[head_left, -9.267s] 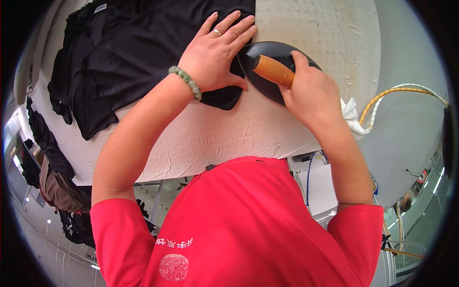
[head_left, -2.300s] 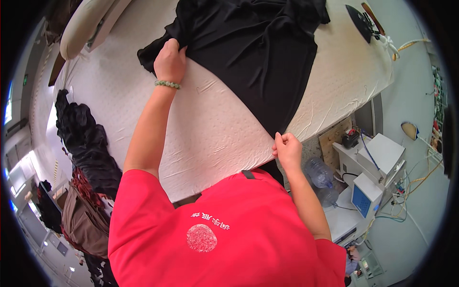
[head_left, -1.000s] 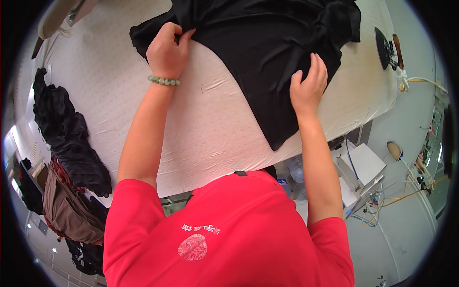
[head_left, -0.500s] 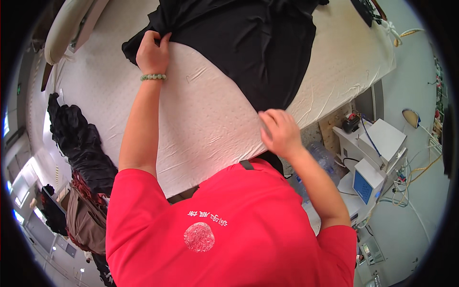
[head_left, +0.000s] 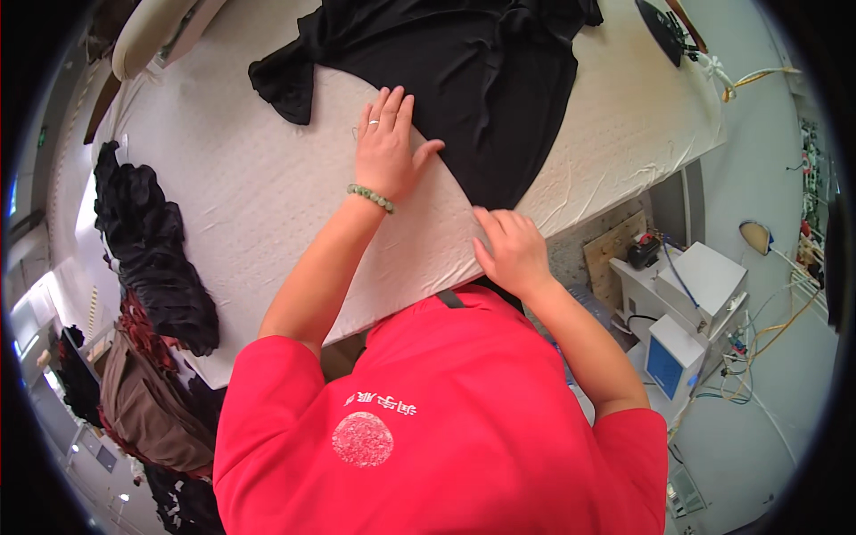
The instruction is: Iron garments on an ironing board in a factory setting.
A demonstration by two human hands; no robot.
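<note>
A black garment (head_left: 464, 71) lies spread on the white padded ironing table (head_left: 250, 196), with one sleeve reaching out to the left. My left hand (head_left: 385, 147), with a ring and a green bead bracelet, rests flat with fingers apart on the garment's left edge. My right hand (head_left: 510, 250) is at the table's near edge, fingers curled on the garment's lower hem where it hangs over the edge.
An iron (head_left: 664, 22) with an orange cord stands at the table's far right corner. A heap of dark clothes (head_left: 152, 250) lies at the left end. White boxes and cables (head_left: 695, 330) sit on the floor to the right.
My left hand has let go of the sleeve and moved right to lie flat on the garment. My right hand stays at the hem near the table edge.
</note>
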